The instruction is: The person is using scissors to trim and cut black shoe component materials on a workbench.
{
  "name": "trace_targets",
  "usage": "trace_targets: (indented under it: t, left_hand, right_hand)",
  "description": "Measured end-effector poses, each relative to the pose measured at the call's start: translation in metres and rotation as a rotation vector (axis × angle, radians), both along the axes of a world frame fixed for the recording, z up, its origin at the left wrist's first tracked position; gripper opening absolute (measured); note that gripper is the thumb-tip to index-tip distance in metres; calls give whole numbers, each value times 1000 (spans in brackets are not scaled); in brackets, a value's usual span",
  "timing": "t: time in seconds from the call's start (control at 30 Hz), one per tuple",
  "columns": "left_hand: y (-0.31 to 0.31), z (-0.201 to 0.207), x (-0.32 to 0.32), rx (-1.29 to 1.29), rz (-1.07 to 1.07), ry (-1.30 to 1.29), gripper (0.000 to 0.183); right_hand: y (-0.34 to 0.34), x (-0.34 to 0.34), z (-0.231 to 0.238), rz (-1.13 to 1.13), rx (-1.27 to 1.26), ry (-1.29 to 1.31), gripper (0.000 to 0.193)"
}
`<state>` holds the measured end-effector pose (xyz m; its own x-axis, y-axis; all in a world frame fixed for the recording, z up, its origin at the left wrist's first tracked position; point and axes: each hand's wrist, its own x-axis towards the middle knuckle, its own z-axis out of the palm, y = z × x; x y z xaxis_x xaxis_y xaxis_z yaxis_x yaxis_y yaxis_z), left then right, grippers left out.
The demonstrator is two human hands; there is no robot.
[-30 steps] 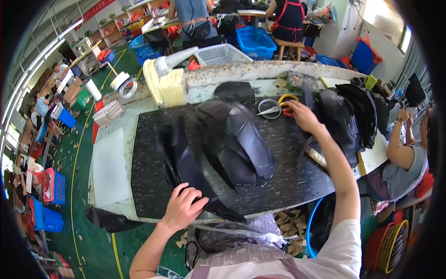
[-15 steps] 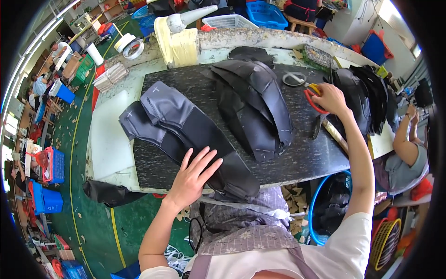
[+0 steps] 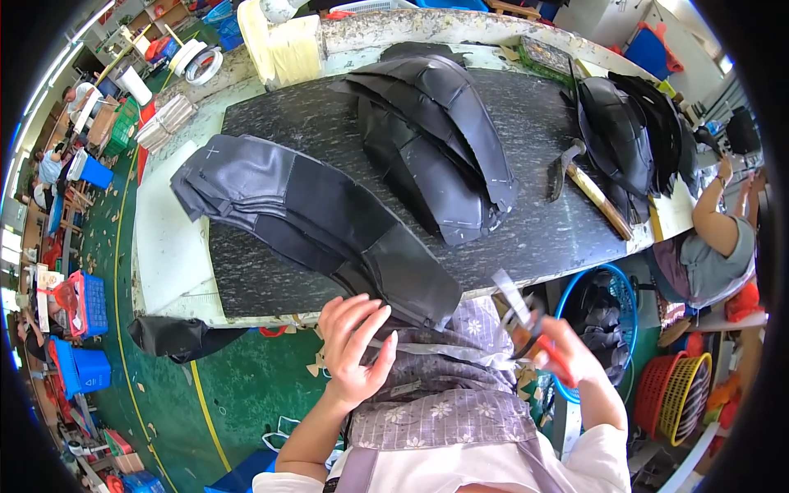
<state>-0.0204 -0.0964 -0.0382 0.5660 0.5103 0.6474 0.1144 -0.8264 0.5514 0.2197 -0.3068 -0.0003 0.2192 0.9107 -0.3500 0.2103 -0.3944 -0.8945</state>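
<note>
A stack of long black leather-like pieces (image 3: 316,209) lies on the dark board (image 3: 279,111), its near end at the table's front edge. Just below that edge is my left hand (image 3: 355,349), palm turned up, fingers stretched and apart, holding nothing; whether the fingertips touch the pieces I cannot tell. My right hand (image 3: 575,357), in front of the table, is closed round red-handled scissors (image 3: 557,361). Motion smears the scissors, and their blades point up toward the table edge. A second heap of curved black pieces (image 3: 448,140) rests in the middle of the board.
A hammer (image 3: 598,197) with a wooden handle lies at the right, beside another black stack (image 3: 616,135). Under the front edge stands a blue basket (image 3: 633,329) of dark scraps. A yellowish roll (image 3: 292,53) stands at the back left. A person (image 3: 715,246) sits at the right.
My right hand has taken the scissors off the board and brought them down before the table. My left hand has come off the top of the long pieces and turned over; they have shifted left.
</note>
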Motion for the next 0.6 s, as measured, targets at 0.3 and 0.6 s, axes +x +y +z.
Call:
trace_targets:
  t: [0.3, 0.6]
  left_hand:
    - [-37, -12, -19, -398, -128, -172, 23]
    - [-63, -4, 23, -673, -574, 93, 16]
  right_hand:
    - [23, -32, -23, 259, 181, 55, 42]
    - [19, -36, -14, 150, 164, -175, 42]
